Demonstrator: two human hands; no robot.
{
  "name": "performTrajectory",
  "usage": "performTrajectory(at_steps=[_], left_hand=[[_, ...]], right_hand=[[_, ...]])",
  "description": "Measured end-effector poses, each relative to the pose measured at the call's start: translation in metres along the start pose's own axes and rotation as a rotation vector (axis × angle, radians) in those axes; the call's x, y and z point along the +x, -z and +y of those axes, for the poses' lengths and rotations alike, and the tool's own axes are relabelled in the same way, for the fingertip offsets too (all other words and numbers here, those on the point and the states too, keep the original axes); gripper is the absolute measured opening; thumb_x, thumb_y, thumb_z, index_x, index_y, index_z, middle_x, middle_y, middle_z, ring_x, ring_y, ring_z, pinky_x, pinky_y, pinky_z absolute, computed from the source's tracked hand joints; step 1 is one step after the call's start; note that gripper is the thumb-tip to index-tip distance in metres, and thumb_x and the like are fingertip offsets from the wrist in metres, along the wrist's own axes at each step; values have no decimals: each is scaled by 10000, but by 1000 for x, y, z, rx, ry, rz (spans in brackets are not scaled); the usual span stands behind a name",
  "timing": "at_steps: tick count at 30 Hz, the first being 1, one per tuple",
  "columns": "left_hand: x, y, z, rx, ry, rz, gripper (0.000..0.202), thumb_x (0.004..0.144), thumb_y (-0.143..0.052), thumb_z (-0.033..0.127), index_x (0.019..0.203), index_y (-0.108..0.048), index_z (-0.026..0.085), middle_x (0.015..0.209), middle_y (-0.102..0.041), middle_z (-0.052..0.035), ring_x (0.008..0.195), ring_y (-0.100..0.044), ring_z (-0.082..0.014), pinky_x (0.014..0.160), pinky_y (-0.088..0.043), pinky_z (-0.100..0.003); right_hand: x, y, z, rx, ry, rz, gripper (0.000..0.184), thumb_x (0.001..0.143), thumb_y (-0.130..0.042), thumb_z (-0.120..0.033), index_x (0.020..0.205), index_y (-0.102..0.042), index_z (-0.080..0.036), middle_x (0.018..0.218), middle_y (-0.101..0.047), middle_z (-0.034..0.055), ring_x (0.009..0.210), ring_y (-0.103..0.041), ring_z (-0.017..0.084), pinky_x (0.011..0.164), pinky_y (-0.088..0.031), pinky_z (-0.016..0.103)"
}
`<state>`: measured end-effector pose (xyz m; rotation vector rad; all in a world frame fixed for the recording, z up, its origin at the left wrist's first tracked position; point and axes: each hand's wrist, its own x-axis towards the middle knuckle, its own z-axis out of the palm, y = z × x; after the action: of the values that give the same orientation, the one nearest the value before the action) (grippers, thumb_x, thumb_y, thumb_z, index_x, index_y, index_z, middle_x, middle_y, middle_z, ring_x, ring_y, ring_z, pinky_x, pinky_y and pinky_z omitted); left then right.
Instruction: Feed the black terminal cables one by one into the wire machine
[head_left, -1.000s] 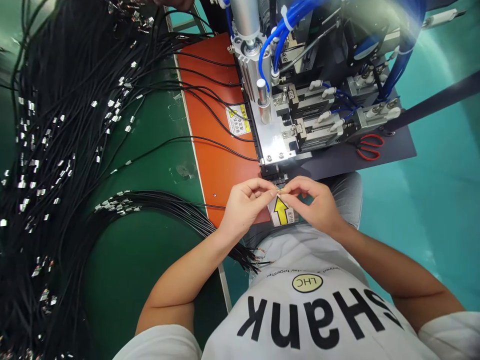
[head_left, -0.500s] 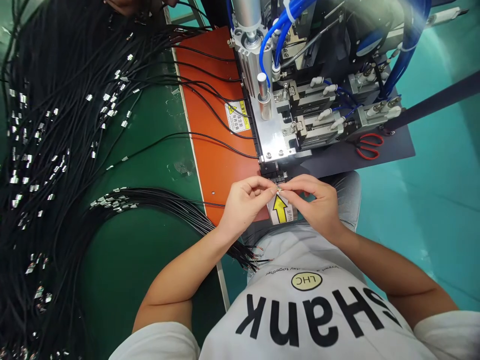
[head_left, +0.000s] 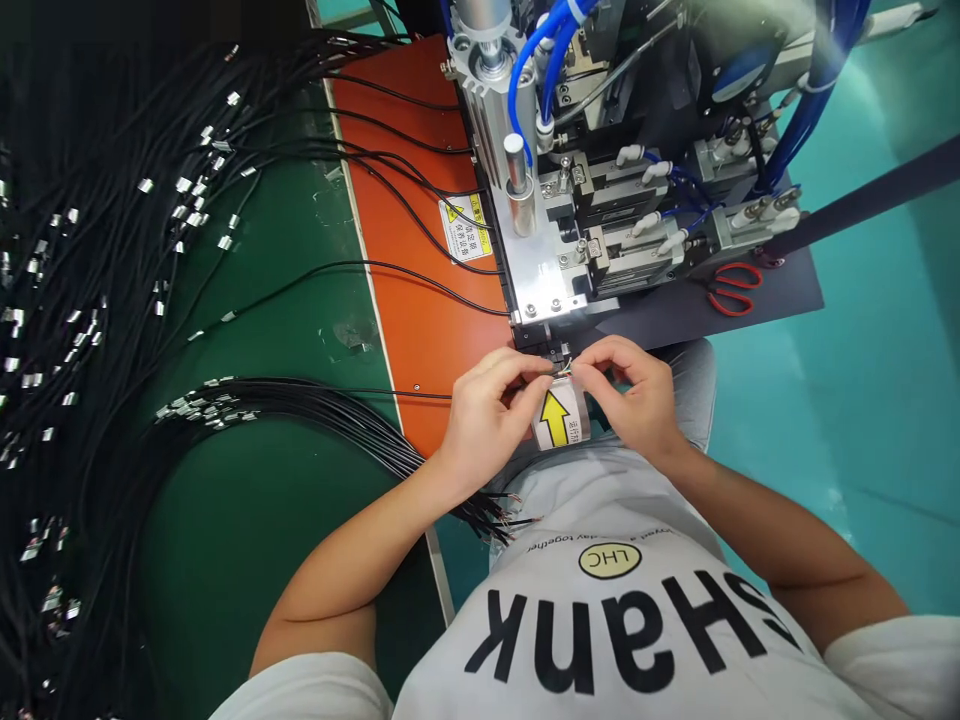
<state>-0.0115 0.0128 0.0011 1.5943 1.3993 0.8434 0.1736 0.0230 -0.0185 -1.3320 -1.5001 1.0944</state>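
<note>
Wires (head_left: 566, 369) | now splayed | right hand (head_left: 628, 392) slightly farther from left hand (head_left: 491, 410)

White printed T-shirt (head_left: 675, 520), grey trousers (head_left: 694, 390) and bare hands.

Across the front run big, bold black letters (head_left: 630, 635) – "SHank", upside down from the head view – and above them sits a pale yellow oval badge (head_left: 610, 560), dark-rimmed and marked "LHC", beside a thin line of small print (head_left: 592, 538) ending in "day together". The sleeves (head_left: 900, 660) are short, plain and white; the forearms (head_left: 795, 535), left hand (head_left: 487, 415) and right hand (head_left: 634, 395) are uncovered – the trousers look like faded denim.
</note>
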Motion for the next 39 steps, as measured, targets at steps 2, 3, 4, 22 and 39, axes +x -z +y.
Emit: performTrajectory(at_steps=[2, 3, 4, 22, 39], left_hand=[[2, 3, -3, 129, -84, 13, 116, 908, -623, 213, 974, -713, 180, 918, -680, -39, 851, -628, -136, 745, -520, -255], [4, 5, -4, 188, -122, 21, 120, 917, -608, 201, 979, -708, 177, 925, -675, -41, 862, -628, -135, 762, -519, -258], [6, 6, -6, 242, -160, 30, 130, 924, -594, 191, 991, -704, 174, 934, -669, -43, 867, -627, -135, 771, -518, -260], [20, -5, -35, 370, -266, 28, 240, 938, -515, 121, 1092, -680, 203, 912, -579, -38, 894, -601, -149, 747, -516, -270], [20, -4, -36, 358, -268, 4, 277, 915, -527, 88, 1114, -690, 194, 908, -546, -40, 873, -577, -143, 732, -499, -261]], right_hand=[[5, 1, 8, 44, -62, -7, 86, 874, -651, -196, 793, -677, -205, 798, -661, 4, 736, -602, 144, 702, -492, 299], [8, 0, 12, 70, -97, -10, 81, 873, -656, -213, 797, -680, -202, 802, -665, 6, 729, -607, 142, 698, -494, 298], [11, 0, 17, 99, -134, -12, 79, 871, -663, -232, 802, -683, -199, 805, -669, 8, 717, -609, 140, 692, -495, 296], [27, -4, 44, 293, -440, -46, 208, 806, -752, -389, 806, -703, -187, 807, -726, 30, 675, -618, 134, 631, -501, 277], [27, -2, 46, 305, -429, -76, 215, 810, -747, -395, 809, -694, -186, 795, -698, 21, 682, -608, 132, 639, -508, 275]])
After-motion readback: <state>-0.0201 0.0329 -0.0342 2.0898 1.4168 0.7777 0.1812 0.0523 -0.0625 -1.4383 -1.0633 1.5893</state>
